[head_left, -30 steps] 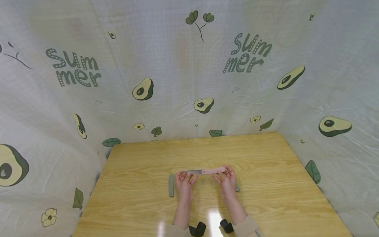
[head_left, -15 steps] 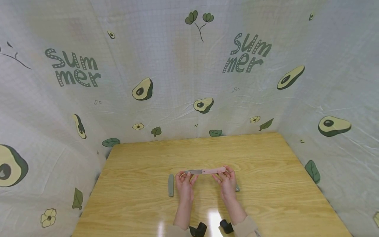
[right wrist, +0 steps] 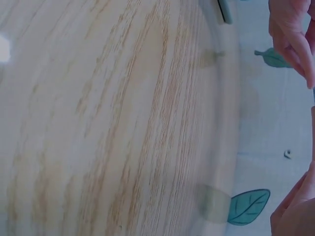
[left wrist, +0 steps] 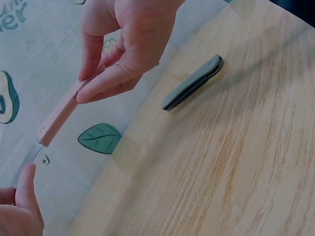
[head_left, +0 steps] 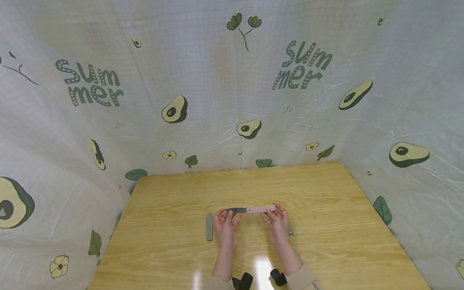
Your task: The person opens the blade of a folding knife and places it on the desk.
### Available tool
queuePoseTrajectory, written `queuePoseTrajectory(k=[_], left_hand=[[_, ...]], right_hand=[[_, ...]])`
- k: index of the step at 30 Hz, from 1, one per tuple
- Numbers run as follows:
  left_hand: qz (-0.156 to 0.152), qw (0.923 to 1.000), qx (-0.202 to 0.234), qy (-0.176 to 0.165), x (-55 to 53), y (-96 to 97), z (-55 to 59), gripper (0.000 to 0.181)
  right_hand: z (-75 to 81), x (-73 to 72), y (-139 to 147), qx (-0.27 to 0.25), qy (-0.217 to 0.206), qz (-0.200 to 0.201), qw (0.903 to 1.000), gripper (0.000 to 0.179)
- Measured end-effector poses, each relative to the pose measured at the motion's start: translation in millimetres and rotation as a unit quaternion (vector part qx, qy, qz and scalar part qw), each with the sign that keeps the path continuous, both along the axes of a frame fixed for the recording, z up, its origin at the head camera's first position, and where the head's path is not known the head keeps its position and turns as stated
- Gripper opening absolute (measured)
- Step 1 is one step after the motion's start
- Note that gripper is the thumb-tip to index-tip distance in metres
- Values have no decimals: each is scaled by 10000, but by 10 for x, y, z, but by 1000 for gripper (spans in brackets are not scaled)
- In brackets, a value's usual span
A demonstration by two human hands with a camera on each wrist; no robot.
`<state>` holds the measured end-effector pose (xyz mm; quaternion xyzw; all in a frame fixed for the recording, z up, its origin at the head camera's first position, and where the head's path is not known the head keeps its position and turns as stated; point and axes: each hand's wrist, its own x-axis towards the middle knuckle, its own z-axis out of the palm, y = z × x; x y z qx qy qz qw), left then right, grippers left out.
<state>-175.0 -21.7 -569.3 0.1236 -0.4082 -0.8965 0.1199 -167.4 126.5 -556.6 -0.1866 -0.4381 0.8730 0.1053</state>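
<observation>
A folding knife [head_left: 258, 209] with a pink handle and its blade swung out is held level above the table. My left hand [head_left: 226, 225] pinches the blade [head_left: 239, 210] near its tip between thumb and fingers. At the other side, my right hand [head_left: 278, 225] pinches the far end of the pink handle, also seen in the left wrist view as a pink knife handle [left wrist: 59, 115]. A grey-green folded knife [head_left: 209, 226] lies left of my left hand. Another grey-green folded knife [left wrist: 192, 82] lies near my right hand, which mostly hides it in the head view.
The wood-grain table [head_left: 174, 201] is bounded at the back and sides by a hanging cloth [head_left: 210, 80] printed with avocados and leaves. Two black wrist devices [head_left: 243, 280] show by the forearms at the near side.
The blade looks darker now, as if the knife has tilted very slightly. Both hands keep their hold and have hardly moved.
</observation>
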Motion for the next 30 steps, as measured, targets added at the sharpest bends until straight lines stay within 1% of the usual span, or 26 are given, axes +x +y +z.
queuePoseTrajectory(k=[3, 6, 9, 12, 18, 21, 25, 27, 30], left_hand=[[34, 9999, -101, 79, -2, -10, 10, 27], [33, 9994, -323, 134, -13, -25, 24, 26], [33, 9984, -564, 97, -30, -52, 35, 26], [32, 9966, -819, 32, -45, -80, 52, 28], [36, 9965, -825, -157, -108, -122, 72, 33], [96, 9954, -881, -356, -147, -134, 59, 35], [175, 9934, -970, -596, -180, -139, 39, 31], [189, 9931, -984, -606, -186, -136, 28, 29], [112, 9936, -1024, -474, -184, -140, -9, 30]], right_hand=[[7, -9, 37, 115, 10, 151, 9998, 31], [24, -23, 76, 300, 8, 314, 9991, 37], [30, -41, 111, 506, 55, 443, 9977, 42], [32, -68, 139, 607, 118, 443, 9971, 42], [40, -123, 176, 769, 123, 433, 9960, 35], [42, -139, 181, 1005, 34, 477, 9938, 36], [34, -161, 185, 1346, -44, 527, 9895, 37], [19, -177, 185, 1441, -76, 565, 9879, 35], [-13, -201, 190, 1463, -80, 603, 9874, 33]])
